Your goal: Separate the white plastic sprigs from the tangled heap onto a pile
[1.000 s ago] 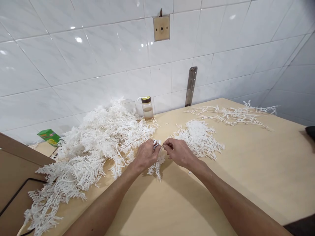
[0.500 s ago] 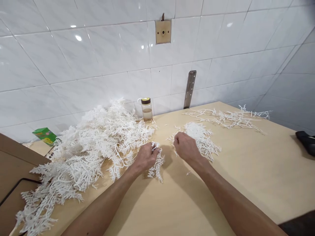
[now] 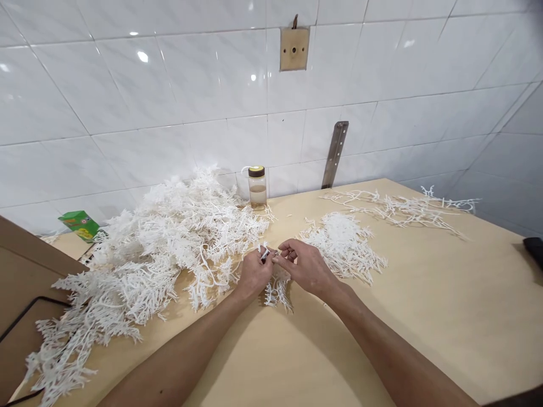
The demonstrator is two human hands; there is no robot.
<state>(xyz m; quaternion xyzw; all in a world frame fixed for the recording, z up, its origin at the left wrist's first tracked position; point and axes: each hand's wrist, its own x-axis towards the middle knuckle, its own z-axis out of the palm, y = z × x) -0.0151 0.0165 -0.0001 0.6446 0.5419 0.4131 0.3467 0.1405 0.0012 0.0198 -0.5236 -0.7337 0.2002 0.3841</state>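
Observation:
My left hand [image 3: 256,272] is closed around a white, branching plastic-looking sprig [image 3: 278,295], its twigs hanging below the fingers. My right hand [image 3: 306,264] meets it from the right, thumb and forefinger pinched at the sprig's upper part, where the fingers hide the exact contact. To the left spreads a big heap of similar white sprigs [image 3: 169,237]. Just beyond my right hand lies a smaller pile of short white pieces [image 3: 345,243].
Bare-looking white stems [image 3: 394,206] lie at the table's back right. A bottle of liquid [image 3: 257,189] stands near the tiled wall, left of a metal bracket [image 3: 335,155]. A green box [image 3: 79,225] and brown cardboard [image 3: 29,271] are at the left. A dark object [image 3: 533,251] sits at the right edge.
My right hand has moved left from beside the small pile to my left hand, its fingers now on the sprig. The view has shifted slightly.

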